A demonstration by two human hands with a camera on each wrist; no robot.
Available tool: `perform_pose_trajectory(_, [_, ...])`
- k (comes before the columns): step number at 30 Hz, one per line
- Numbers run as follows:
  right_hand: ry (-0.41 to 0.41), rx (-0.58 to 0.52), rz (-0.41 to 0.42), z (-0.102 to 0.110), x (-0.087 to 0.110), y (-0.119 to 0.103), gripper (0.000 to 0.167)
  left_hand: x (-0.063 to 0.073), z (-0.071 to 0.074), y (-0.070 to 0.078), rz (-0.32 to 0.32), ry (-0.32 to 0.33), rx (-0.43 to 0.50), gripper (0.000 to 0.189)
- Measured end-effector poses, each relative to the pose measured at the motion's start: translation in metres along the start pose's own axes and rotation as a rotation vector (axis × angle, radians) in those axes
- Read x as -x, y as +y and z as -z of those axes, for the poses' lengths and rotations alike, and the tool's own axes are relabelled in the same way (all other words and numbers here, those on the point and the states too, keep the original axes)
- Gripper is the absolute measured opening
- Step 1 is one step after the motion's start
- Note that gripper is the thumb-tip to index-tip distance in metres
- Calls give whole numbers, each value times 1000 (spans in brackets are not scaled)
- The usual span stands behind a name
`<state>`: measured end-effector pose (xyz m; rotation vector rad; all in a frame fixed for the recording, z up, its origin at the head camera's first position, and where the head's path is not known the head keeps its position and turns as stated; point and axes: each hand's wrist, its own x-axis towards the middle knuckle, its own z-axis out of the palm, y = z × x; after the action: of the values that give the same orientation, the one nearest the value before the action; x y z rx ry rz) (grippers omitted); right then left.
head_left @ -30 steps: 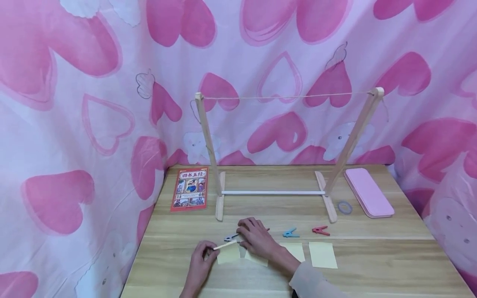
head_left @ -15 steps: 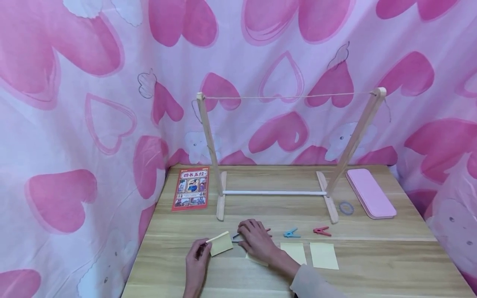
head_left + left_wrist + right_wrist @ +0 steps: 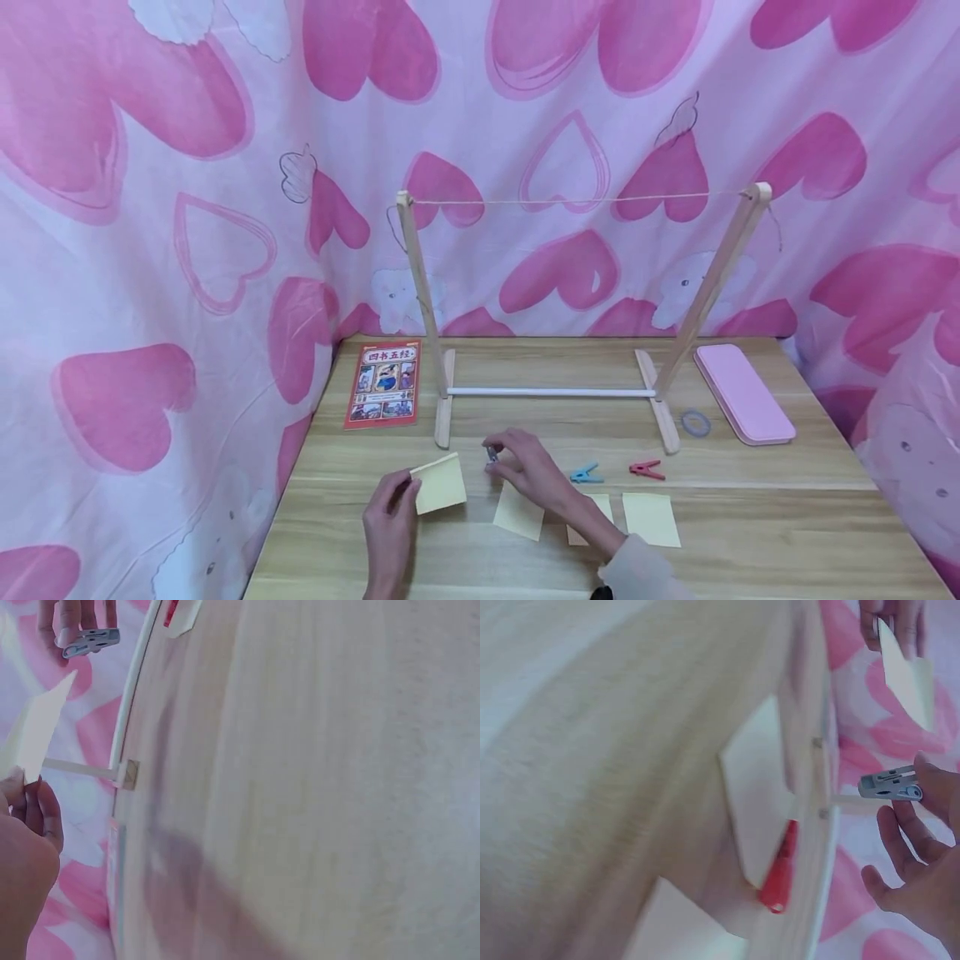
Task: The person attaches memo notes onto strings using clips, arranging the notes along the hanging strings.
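My left hand (image 3: 390,521) pinches a pale yellow paper note (image 3: 441,485) by its left edge, raised above the table with its top edge folded over. To its right, my right hand (image 3: 536,475) holds a small grey clothespin (image 3: 889,785) between thumb and fingers, apart from the note. Beneath the right hand and forearm lie a second note (image 3: 519,510) and a third, partly covered note (image 3: 592,535). Another note (image 3: 651,520) lies further right. Behind them rest a light blue clothespin (image 3: 587,473) and a red clothespin (image 3: 647,470). The right wrist view shows a red clothespin (image 3: 780,877) beside a note.
A wooden stand (image 3: 705,292) with a string (image 3: 577,201) across its top and a white rod (image 3: 551,392) below stands at the back. Left of it lies a red book (image 3: 383,383); to the right are a bluish ring (image 3: 696,423) and a pink case (image 3: 745,393).
My left hand has raised the note off the table and turned its face toward the camera. My right hand has lifted the grey clothespin from the table.
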<state>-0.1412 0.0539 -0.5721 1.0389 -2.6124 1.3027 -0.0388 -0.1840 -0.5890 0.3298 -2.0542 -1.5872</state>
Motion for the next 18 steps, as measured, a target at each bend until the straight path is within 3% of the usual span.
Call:
perform_pose_trajectory(2, [-2,-45,-37,8,-1,-4,39,-3,0,3,10,-7,-10,19])
perform_pose_trajectory(6, [-10,-97,-35,35,-5,-18,34,-12,-2,16,97,-13,40,21])
perform_pose_trajectory(10, [13,-71,67,74,-18,-39,31,-28,-8,40,161,-28,81,19])
perform_pose_trajectory(14, [74,-28,177,114,-42,-65,29,-50,-16,69,149,-87,48,14])
perform_pose_trajectory(18, [133,-61,299,153,-75,-94,27,-74,-28,100,145,-176,31,16])
